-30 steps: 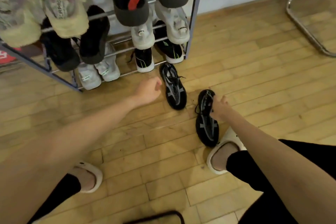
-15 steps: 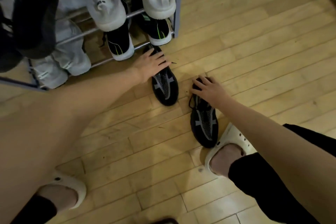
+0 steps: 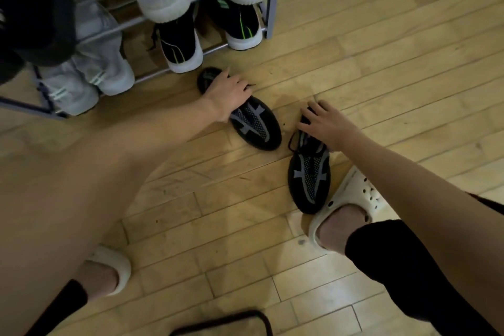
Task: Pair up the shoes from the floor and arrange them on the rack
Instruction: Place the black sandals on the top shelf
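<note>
Left hand (image 3: 227,95) lies over the collar of one black shoe (image 3: 256,124), fingers curled down around its heel end, thumb side hidden; I read this as a grip forming. Right hand (image 3: 326,124) rests on the collar of the matching shoe (image 3: 309,174), fingers spread and bent over the opening, so I cannot tell whether it has closed on it. Both shoes sit flat on the wooden floor (image 3: 381,63), near each other but apart, just in front of the rack (image 3: 268,8).

Step in hand, as I judge it: picking up the last loose pair. Next I need both grips firm at the collars, then a lift and a free spot on the rack, whose visible rails are already crowded with white and black-and-green pairs.

Uppers look like soft knit mesh with grey cross-shaped overlays; a loose lace trails from the right one. Rack rails are thin metal tubes.
</note>
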Demonstrator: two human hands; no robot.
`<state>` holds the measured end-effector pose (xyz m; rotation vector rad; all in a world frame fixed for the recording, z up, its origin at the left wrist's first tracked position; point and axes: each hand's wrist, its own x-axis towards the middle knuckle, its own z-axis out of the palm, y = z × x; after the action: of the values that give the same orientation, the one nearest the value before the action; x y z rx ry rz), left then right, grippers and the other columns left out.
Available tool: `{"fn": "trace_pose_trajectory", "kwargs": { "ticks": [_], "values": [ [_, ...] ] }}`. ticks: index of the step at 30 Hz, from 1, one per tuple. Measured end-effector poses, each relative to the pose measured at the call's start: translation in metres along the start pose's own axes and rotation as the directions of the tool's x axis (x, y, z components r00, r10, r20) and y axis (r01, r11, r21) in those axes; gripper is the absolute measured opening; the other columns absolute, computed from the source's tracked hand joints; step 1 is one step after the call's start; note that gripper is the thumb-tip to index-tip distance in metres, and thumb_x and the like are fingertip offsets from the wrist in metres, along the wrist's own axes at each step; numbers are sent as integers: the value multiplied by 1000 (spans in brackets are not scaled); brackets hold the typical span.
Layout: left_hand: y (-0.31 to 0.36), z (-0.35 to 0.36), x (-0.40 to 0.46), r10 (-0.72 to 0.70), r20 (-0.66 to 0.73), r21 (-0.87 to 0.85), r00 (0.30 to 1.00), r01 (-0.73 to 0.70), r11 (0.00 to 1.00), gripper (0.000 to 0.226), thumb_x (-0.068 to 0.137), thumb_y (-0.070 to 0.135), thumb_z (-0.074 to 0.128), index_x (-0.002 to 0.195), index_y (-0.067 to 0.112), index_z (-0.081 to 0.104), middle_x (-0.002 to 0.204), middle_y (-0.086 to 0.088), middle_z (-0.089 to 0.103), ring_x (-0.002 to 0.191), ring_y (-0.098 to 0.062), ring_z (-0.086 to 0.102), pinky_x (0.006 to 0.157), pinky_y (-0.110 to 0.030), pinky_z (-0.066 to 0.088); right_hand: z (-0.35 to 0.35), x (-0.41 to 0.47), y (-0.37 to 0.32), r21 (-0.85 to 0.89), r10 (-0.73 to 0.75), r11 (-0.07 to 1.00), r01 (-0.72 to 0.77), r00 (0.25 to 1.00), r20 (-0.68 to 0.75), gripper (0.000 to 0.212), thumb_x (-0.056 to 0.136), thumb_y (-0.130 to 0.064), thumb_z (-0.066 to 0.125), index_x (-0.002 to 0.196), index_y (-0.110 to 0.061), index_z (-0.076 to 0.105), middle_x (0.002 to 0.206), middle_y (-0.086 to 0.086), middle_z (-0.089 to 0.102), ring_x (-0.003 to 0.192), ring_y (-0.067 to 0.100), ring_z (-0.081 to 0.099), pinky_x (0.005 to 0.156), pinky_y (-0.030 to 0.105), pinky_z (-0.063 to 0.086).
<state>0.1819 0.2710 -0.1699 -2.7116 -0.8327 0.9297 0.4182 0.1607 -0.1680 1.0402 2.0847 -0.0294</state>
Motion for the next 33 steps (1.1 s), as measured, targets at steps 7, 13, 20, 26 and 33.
{"fn": "trace_pose_trajectory", "kwargs": {
  "ticks": [7,13,20,26,33],
  "values": [
    [42,19,-138,-413,174,-663,894,417,622,86,63,66,72,122,8,50,128,-10,51,114,-26,52,82,-37,50,-46,-42,-11,-123,3,992,3,999,50,89,74,-45,73,145,-16,27,148,16,30,138,34,28,118,49,10],
    [78,14,-256,-532,508,-856,677,462,-229,49,67,51,81,95,16,62,90,7,63,85,-11,61,66,-24,49,-107,-87,-37,9,198,980,-198,977,-74,61,85,-53,56,130,-13,50,132,13,49,122,31,44,109,42,28],
    [71,-18,-348,-436,609,-745,663,291,-600,36,71,40,82,86,12,68,87,-2,71,84,-18,68,78,-32,56,-174,-152,-74,631,549,640,-439,835,24,84,58,-80,63,103,-9,60,113,14,57,111,37,50,90,42,41],
    [51,-49,-416,-603,515,-804,610,100,-585,37,71,40,82,93,13,71,86,2,72,77,-12,68,63,-26,51,-228,-203,-99,911,666,290,-293,745,28,69,52,-79,67,65,-12,59,63,0,63,66,24,64,55,30,48],
    [11,-87,-478,-870,287,-925,400,-122,-361,43,72,40,82,104,15,68,98,6,67,90,-8,63,75,-22,48,-296,-241,-110,994,743,65,83,661,-103,63,55,-72,74,82,-16,70,63,-1,73,53,15,69,52,31,57]
  ]
}}
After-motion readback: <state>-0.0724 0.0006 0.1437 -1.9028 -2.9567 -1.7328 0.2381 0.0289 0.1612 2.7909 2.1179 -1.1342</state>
